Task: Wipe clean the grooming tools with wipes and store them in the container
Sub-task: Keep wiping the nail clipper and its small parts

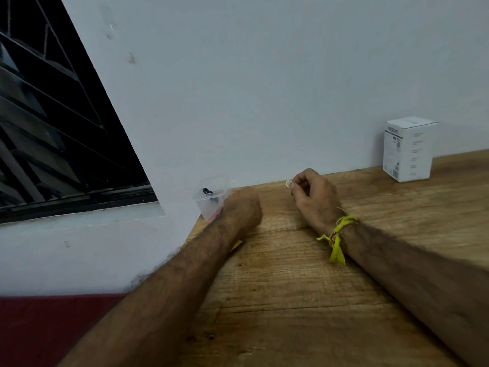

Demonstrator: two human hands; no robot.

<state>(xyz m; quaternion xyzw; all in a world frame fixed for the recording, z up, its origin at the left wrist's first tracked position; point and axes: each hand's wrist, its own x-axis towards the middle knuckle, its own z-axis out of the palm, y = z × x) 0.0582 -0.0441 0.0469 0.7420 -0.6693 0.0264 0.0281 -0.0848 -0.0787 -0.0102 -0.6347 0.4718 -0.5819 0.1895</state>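
A small clear plastic container (211, 193) stands at the table's far left corner against the wall, with a dark tool and something reddish inside. My left hand (242, 205) lies right beside it, touching its near side; its fingers are hidden behind the wrist. My right hand (309, 193), with a yellow thread on the wrist, sits farther right above the table, fingers curled, pinching a small white piece (288, 184) between thumb and forefinger. A bit of yellow (236, 245) shows under my left forearm.
The wooden table (304, 287) runs along a white wall. A white cardboard box (407, 149) stands at the back right. A barred window (53, 128) is at the left, and a red surface (53, 329) lies below the table's left edge.
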